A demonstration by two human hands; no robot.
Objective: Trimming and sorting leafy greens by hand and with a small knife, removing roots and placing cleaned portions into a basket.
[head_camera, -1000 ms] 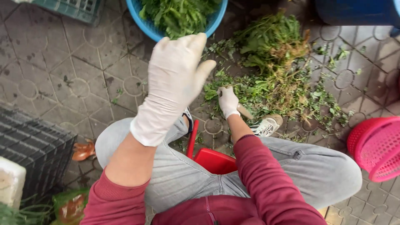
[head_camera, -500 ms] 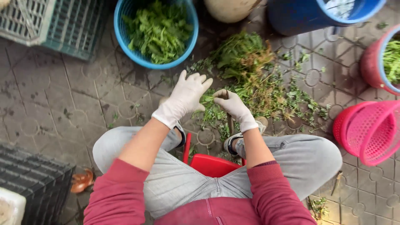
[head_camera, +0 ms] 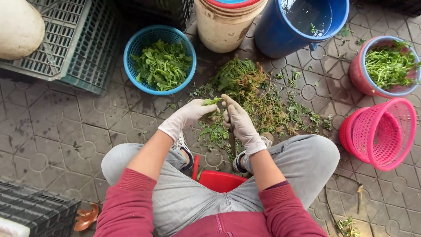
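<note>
Cream bucket (head_camera: 226, 22) – top cut off, blue tub (head_camera: 302, 24) too

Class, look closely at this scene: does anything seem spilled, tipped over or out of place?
Yes. The pink basket lies tipped on its side, empty, at the right. Loose greens are strewn over the paved floor in front of the gloved hands, rather than in the blue basket.

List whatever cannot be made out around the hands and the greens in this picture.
- Head view: the right hand covers most of a dark tool; whether it is a knife is unclear.
- The sprig at the left hand: its stem is hidden by the fingers.
- Blue bucket: cut off by the top edge.
- Red stool: mostly hidden by the legs.
- Pile of greens: the plant kind is too small to tell.
</note>
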